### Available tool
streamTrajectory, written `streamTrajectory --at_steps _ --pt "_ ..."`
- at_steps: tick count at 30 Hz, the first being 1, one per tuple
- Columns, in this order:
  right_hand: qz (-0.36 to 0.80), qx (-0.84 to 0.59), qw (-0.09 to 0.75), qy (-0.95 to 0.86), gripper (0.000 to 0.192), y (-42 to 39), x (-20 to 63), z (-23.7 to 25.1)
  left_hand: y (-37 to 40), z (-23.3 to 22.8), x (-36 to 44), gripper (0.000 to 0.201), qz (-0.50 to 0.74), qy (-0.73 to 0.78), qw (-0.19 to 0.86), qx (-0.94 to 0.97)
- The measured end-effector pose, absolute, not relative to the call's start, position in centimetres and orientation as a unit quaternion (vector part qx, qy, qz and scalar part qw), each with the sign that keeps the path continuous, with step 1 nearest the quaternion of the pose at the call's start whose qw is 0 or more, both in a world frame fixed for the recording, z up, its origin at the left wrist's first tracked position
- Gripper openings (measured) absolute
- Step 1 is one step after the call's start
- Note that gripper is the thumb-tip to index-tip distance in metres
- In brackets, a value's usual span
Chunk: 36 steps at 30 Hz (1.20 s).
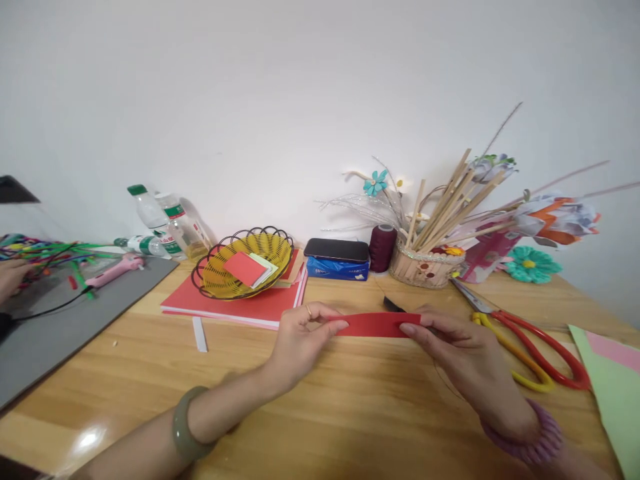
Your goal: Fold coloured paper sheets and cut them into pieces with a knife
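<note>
My left hand [300,333] and right hand [453,347] pinch the ends of a red strip [376,325] in their fingers; it looks light, limp, easily creased.

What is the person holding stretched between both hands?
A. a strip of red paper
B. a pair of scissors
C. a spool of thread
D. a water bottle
A: the left hand and right hand pinch the two ends of a red paper strip, while the scissors lie apart on the wooden table.
</note>
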State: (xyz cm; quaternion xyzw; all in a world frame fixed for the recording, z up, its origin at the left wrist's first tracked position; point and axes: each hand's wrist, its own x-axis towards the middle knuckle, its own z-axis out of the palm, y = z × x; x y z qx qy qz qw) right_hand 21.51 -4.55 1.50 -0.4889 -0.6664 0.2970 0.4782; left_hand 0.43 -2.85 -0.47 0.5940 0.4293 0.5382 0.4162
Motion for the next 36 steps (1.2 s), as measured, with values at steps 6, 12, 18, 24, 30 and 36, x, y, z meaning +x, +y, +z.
streamTrajectory --at_steps 6,12,18,24,30,36 --pt "0.23 -0.416 0.486 -0.733 0.009 -4.6 21.9 2.1 -2.4 -0.5 -0.3 0.002 0.568 0.298 0.297 0.708" --pt "0.144 -0.374 0.477 -0.782 0.011 -4.7 22.2 2.3 -1.8 -0.2 -0.7 0.013 0.553 0.271 0.206 0.76" --pt "0.033 -0.332 0.408 -0.85 0.022 -4.4 23.5 1.5 -1.4 -0.1 -2.2 0.017 0.514 0.228 0.067 0.824" --pt "-0.133 -0.19 0.19 -0.954 0.04 -4.5 23.8 -0.5 -2.4 -2.0 -3.7 0.02 0.304 0.122 -0.025 0.945" --pt "-0.06 -0.22 0.131 -0.965 0.036 -4.6 22.5 -0.2 -2.7 -1.6 -3.7 0.022 0.175 0.122 0.042 0.976" --pt "-0.027 -0.316 0.111 -0.942 0.024 -5.1 21.7 -0.2 -2.7 -1.2 -2.7 0.023 0.13 0.193 0.08 0.969"
